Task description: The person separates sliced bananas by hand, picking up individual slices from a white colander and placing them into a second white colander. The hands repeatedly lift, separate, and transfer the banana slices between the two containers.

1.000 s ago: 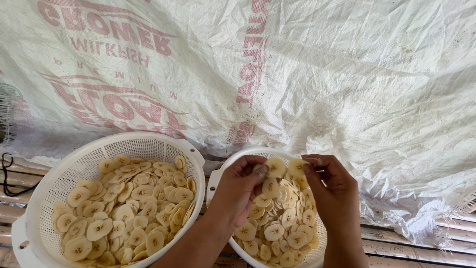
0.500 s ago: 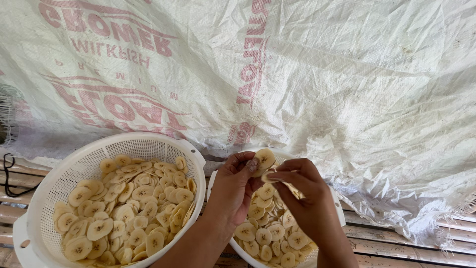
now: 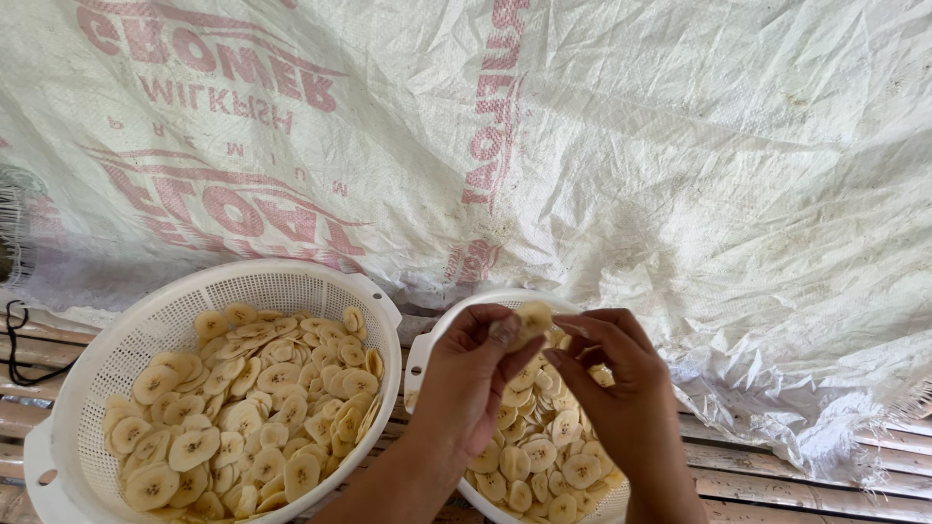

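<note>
A large white colander (image 3: 58, 456) is sitting at the left on wooden slats (image 3: 767, 475), heaped with pale yellow banana slices (image 3: 243, 408) and untouched. Just right of it, over a smaller white colander (image 3: 432, 344) of the same slices, the person's hands are now meeting above the pile: a second ago both were down among the slices, and they have since been lifting clear. The left hand (image 3: 466, 388) is pinching one slice (image 3: 532, 315) between thumb and fingertips, holding it up over the smaller colander's far rim. The right hand (image 3: 621, 398) is closing in beside it, fingers curled toward the same slice; whether it is actually gripping the slice or something else cannot be told from this angle. The lift suggests a single slice is being picked out and handled apart from the rest. Behind everything, a white woven plastic sack (image 3: 680, 175) is hanging as a backdrop, creased and slightly soiled, carrying faded red lettering and curved red bands across its left half, upside down to the viewer; its right half is plain, with a frayed edge at the lower right.
</note>
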